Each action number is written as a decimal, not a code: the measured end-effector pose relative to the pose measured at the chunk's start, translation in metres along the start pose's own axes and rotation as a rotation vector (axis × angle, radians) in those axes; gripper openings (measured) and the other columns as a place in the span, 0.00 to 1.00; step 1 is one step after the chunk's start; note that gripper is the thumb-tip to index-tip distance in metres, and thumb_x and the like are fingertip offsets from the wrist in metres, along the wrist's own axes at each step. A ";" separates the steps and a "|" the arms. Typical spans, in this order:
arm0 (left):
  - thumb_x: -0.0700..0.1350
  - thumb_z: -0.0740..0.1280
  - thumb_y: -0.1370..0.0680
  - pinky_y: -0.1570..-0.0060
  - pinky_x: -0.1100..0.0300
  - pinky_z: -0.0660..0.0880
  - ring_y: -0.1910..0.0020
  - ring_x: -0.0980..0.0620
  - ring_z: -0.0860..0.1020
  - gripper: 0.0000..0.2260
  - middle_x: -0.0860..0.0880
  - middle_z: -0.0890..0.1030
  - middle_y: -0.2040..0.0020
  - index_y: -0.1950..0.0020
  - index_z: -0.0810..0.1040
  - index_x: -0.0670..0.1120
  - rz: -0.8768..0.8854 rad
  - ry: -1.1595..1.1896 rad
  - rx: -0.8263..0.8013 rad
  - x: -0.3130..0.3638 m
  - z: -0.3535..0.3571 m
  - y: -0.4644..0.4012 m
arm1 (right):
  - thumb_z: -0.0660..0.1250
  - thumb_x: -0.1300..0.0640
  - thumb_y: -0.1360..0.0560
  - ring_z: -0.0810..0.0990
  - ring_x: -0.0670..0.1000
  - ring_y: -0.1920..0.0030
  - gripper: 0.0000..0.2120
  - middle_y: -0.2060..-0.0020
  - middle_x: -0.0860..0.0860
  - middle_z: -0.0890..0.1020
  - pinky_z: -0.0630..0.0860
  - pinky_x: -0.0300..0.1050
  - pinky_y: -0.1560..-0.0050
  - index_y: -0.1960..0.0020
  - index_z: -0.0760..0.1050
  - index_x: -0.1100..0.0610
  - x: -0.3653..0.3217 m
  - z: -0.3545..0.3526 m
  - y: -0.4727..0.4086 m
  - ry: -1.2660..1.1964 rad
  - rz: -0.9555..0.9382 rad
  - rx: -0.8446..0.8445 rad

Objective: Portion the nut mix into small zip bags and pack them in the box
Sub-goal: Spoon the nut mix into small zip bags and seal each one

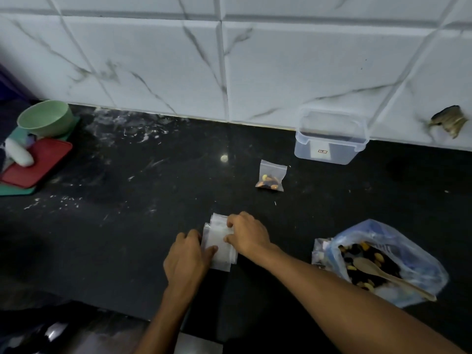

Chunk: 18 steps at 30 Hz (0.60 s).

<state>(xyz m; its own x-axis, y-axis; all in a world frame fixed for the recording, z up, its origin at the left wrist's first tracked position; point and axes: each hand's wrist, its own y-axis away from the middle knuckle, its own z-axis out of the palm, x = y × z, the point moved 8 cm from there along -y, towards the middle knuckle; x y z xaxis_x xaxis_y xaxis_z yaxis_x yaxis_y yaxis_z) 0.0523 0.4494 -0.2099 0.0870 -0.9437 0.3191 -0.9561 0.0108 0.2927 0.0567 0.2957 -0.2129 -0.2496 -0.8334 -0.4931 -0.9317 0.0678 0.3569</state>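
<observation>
both hands rest on a small stack of empty zip bags (pixel 220 247) lying flat on the black counter (pixel 127 226), near its front edge. the left hand (pixel 187 254) lies palm down over the stack's left side, its thumb stretched across the top bag and its fingers curled at the left edge. the right hand (pixel 247 233) comes in from the right, its fingertips bent down onto the upper part of the stack; it looks like a pinch on the top bag's edge, but the blur makes that hard to confirm.

one filled zip bag (pixel 271 177) sits further back on the counter, well apart from the stack, with nuts and dark pieces gathered at its bottom. behind it and to the right, a clear plastic box (pixel 331 137) stands against the tiled wall (pixel 229 60), lidless, with nothing visible inside.

at the right, a large open plastic bag (pixel 419 254) holds the nut mix (pixel 367 254), and a wooden spoon (pixel 383 273) lies in it with its handle pointing toward the front right.

at the far left, a green bowl (pixel 46 118) sits beside a red lid (pixel 33 164).
</observation>
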 end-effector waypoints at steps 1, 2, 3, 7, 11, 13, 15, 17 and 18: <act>0.59 0.69 0.25 0.56 0.55 0.75 0.52 0.51 0.76 0.16 0.52 0.72 0.49 0.43 0.73 0.52 -0.004 -0.009 -0.001 -0.001 0.002 0.001 | 0.70 0.54 0.26 0.76 0.56 0.44 0.13 0.42 0.54 0.74 0.75 0.52 0.44 0.43 0.73 0.54 0.000 0.001 0.001 0.011 0.004 0.005; 0.59 0.69 0.25 0.56 0.55 0.75 0.52 0.51 0.76 0.16 0.52 0.72 0.50 0.43 0.73 0.52 -0.004 -0.013 -0.003 -0.001 0.003 0.001 | 0.70 0.55 0.26 0.76 0.56 0.44 0.12 0.43 0.54 0.73 0.75 0.52 0.45 0.44 0.73 0.54 -0.001 0.001 0.001 0.015 0.007 0.010; 0.59 0.70 0.25 0.56 0.55 0.75 0.52 0.52 0.76 0.16 0.52 0.73 0.49 0.44 0.73 0.52 0.000 -0.018 -0.005 -0.002 0.005 0.002 | 0.70 0.56 0.26 0.76 0.56 0.45 0.11 0.43 0.54 0.74 0.75 0.51 0.46 0.45 0.73 0.54 -0.001 0.002 0.001 0.009 0.013 0.013; 0.58 0.70 0.25 0.58 0.57 0.74 0.55 0.53 0.75 0.14 0.53 0.73 0.51 0.47 0.72 0.53 0.023 -0.004 0.012 -0.004 0.003 0.004 | 0.71 0.57 0.27 0.80 0.52 0.50 0.07 0.50 0.52 0.80 0.78 0.50 0.48 0.51 0.76 0.52 0.003 0.006 -0.001 -0.091 0.082 -0.029; 0.58 0.69 0.24 0.60 0.56 0.74 0.56 0.54 0.75 0.12 0.53 0.72 0.52 0.50 0.71 0.53 0.038 0.104 0.102 -0.006 -0.013 0.009 | 0.72 0.58 0.27 0.81 0.48 0.48 0.08 0.49 0.51 0.83 0.77 0.42 0.47 0.48 0.82 0.55 0.003 0.003 0.001 -0.243 0.096 -0.118; 0.55 0.68 0.23 0.63 0.59 0.71 0.60 0.56 0.74 0.09 0.54 0.73 0.55 0.54 0.72 0.52 0.067 0.224 0.215 -0.002 -0.035 0.016 | 0.70 0.58 0.26 0.80 0.44 0.54 0.05 0.52 0.49 0.84 0.75 0.39 0.52 0.50 0.83 0.55 0.001 -0.011 0.008 -0.346 0.098 -0.107; 0.52 0.67 0.22 0.66 0.61 0.70 0.62 0.58 0.75 0.08 0.55 0.76 0.59 0.57 0.75 0.51 0.119 0.369 0.294 0.010 -0.057 0.024 | 0.68 0.57 0.24 0.79 0.43 0.58 0.04 0.57 0.46 0.82 0.75 0.39 0.56 0.53 0.82 0.53 -0.001 -0.032 0.019 -0.441 0.102 -0.068; 0.50 0.66 0.21 0.65 0.61 0.74 0.61 0.58 0.78 0.07 0.54 0.79 0.61 0.59 0.77 0.51 0.182 0.564 0.270 0.029 -0.072 0.031 | 0.67 0.56 0.24 0.78 0.43 0.59 0.03 0.58 0.46 0.81 0.74 0.38 0.59 0.55 0.80 0.51 0.000 -0.056 0.033 -0.511 0.099 0.002; 0.50 0.66 0.21 0.64 0.61 0.76 0.61 0.58 0.79 0.07 0.53 0.80 0.61 0.58 0.78 0.51 0.214 0.646 0.227 0.041 -0.076 0.034 | 0.67 0.56 0.24 0.78 0.44 0.58 0.03 0.58 0.46 0.81 0.74 0.39 0.58 0.55 0.79 0.51 0.001 -0.069 0.039 -0.534 0.094 0.054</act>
<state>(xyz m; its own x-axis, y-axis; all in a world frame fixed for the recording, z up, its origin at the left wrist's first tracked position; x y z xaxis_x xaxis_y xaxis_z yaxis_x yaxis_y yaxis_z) 0.0443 0.4362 -0.1187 -0.0280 -0.5437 0.8388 -0.9992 0.0382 -0.0086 0.0382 0.2600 -0.1450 -0.4190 -0.4286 -0.8005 -0.9075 0.1682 0.3849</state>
